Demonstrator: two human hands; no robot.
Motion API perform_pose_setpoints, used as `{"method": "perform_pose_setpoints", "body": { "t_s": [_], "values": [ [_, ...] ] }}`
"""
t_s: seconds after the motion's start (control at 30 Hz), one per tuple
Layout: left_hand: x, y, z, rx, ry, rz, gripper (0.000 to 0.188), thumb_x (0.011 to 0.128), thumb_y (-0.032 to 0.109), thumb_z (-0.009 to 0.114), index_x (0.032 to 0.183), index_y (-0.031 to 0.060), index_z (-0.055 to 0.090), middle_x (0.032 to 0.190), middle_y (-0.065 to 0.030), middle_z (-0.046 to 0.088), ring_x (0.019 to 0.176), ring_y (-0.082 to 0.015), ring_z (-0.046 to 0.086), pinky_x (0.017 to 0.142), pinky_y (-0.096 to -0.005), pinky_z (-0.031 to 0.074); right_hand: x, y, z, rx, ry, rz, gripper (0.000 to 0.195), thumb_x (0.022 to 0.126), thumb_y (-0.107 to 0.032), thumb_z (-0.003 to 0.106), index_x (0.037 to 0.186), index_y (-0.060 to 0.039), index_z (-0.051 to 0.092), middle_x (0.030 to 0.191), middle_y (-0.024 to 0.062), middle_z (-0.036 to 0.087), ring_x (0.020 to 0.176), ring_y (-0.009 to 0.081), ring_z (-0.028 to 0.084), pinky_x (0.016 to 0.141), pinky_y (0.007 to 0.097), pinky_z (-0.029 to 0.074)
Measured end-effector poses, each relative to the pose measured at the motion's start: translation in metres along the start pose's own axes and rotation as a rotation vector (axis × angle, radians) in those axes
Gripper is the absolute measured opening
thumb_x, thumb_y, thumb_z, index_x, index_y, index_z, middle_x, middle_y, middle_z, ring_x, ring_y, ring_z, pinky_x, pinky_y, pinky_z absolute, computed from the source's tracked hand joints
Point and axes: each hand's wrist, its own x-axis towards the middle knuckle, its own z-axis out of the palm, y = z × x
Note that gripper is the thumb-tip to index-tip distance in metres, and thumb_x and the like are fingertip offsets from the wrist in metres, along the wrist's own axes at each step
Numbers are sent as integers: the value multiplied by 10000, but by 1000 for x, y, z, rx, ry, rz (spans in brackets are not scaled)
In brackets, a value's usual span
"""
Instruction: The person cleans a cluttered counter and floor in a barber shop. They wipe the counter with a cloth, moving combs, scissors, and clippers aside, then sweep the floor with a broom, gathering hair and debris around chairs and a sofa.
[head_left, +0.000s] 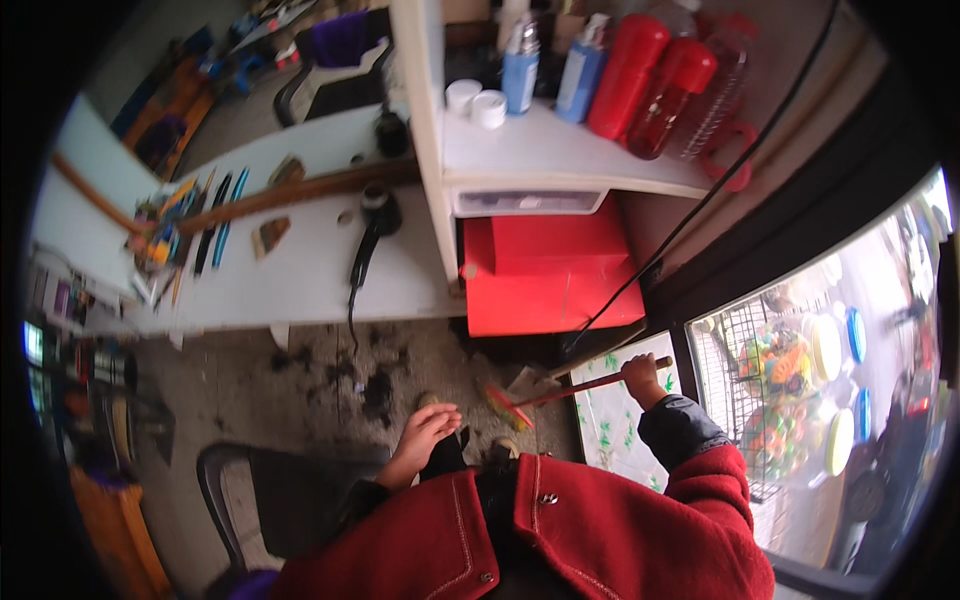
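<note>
My right hand (643, 376) grips the upper end of a broom's red handle (581, 388). The broom head (508, 409), with a red top and yellowish bristles, is down on the floor just in front of my feet. Beside it lies a flat greyish piece (532, 382), perhaps a dustpan, blurred; a wooden stick (600, 349) slants up from near it. My left hand (429, 433) hangs empty before my body, its fingers stretched out. Dark clumps of hair clippings (377, 394) are scattered on the concrete floor ahead of that hand.
A black salon chair (300, 487) stands at my left. Ahead, a white counter (307, 292) under a mirror carries a hair dryer (381, 214) and combs. Red boxes (555, 300) sit beneath a shelf of bottles. A hanging black cable (675, 247) crosses near a glass door on the right.
</note>
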Motion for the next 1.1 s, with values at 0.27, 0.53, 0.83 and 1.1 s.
{"method": "perform_pose_setpoints", "body": {
  "t_s": [0.27,0.53,0.83,1.1],
  "values": [
    [-77,-67,8,53,193,58,235,910,123,469,1106,14,540,960,-62,609,867,-114,575,789,-242,455,-38,-48,14,273,-205,-327,144,774,-136,511,822,-100,641,787,101,658,762,263,652,634,377,512],
    [-152,-135,1,-287,522,51,237,896,125,473,1092,17,548,958,-78,613,864,-138,584,788,-256,466,-35,-60,-26,240,-398,-417,229,748,-146,544,967,-87,581,944,146,635,899,303,615,770,420,490],
    [-269,-227,0,-485,701,289,310,873,203,537,1119,14,535,1022,-90,591,951,-169,568,867,-305,449,-40,-116,-81,43,215,-912,247,799,-164,482,989,-40,580,890,172,632,856,329,622,738,431,497],
    [-418,-347,26,-704,964,523,276,868,164,550,1080,-13,554,978,-90,595,877,-144,578,784,-266,471,-160,-271,-192,-107,-304,-1026,264,765,-231,559,951,-48,596,819,204,628,787,339,627,671,414,490]
  ]
}}
